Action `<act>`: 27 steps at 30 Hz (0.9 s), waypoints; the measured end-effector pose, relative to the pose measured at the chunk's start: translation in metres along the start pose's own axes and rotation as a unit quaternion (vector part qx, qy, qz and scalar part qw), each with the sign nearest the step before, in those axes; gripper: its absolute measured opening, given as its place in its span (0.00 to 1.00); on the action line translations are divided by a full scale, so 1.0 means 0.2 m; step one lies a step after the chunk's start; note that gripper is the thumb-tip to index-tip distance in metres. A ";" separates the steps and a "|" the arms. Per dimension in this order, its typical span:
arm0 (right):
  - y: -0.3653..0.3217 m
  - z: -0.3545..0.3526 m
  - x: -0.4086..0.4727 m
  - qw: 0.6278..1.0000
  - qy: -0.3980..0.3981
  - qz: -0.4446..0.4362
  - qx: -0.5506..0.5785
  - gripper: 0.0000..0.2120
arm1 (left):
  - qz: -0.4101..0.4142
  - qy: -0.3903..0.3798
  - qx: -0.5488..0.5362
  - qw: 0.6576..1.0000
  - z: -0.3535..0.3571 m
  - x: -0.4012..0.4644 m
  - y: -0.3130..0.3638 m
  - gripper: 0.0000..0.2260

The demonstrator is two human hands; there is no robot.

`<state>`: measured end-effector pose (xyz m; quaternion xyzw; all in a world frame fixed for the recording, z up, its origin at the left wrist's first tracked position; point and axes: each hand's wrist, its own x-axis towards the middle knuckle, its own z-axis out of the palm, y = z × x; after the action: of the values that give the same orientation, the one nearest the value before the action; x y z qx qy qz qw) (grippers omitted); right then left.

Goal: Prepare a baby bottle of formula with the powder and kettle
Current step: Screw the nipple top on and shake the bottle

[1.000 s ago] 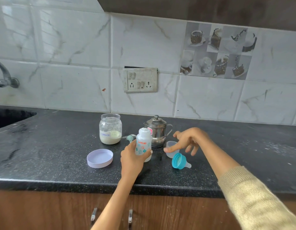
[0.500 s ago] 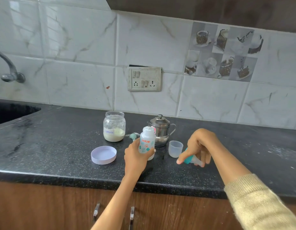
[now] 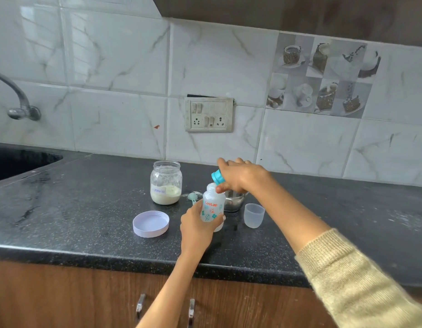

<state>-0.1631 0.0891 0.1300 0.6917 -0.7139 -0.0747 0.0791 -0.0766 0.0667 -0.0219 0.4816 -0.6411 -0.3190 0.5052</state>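
Gripped around its lower body by the left hand (image 3: 197, 227), the baby bottle (image 3: 213, 205) is being kept upright on the black countertop (image 3: 87, 209), near its front edge. Just above the bottle's open neck, the teal nipple cap (image 3: 217, 176) is being held tilted in the curled fingers of the right hand (image 3: 240, 176). Behind the bottle, the steel kettle (image 3: 233, 201) is being partly hidden by that hand. To the left, the open formula jar (image 3: 166, 183) is standing, with its lid (image 3: 150, 224) lying nearer. A clear cup (image 3: 253, 215) is standing to the right.
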 end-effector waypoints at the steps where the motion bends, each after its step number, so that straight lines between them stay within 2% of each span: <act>1: -0.01 0.01 0.01 1.000 0.014 -0.013 -0.011 0.27 | 0.000 -0.001 -0.002 1.000 0.00 0.00 0.00 0.20; 5: -0.02 0.02 0.02 0.997 0.055 -0.055 -0.022 0.23 | -0.001 -0.002 -0.008 1.000 0.00 0.00 0.00 0.21; 9: -0.04 -0.01 0.01 0.992 0.020 -0.048 0.111 0.16 | -0.005 -0.002 -0.007 1.000 0.00 0.00 0.00 0.23; 12: -0.04 -0.01 0.03 0.990 0.007 -0.053 0.132 0.17 | -0.004 -0.005 -0.008 1.000 0.00 0.00 0.00 0.23; 17: -0.03 -0.06 0.07 0.995 -0.002 -0.069 0.074 0.24 | -0.006 -0.010 -0.007 1.000 0.00 0.00 0.00 0.23; 23: -0.02 -0.09 0.11 0.996 -0.006 -0.072 0.050 0.23 | -0.011 -0.010 -0.004 1.000 0.00 0.00 0.01 0.26; 27: 0.00 -0.11 0.13 0.996 -0.043 -0.058 0.048 0.23 | -0.015 -0.009 -0.007 1.000 0.00 0.00 0.01 0.26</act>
<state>-0.1589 0.0631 0.1525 0.7310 -0.6782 -0.0744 0.0101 -0.0770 0.0673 -0.0208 0.4851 -0.6362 -0.3355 0.4974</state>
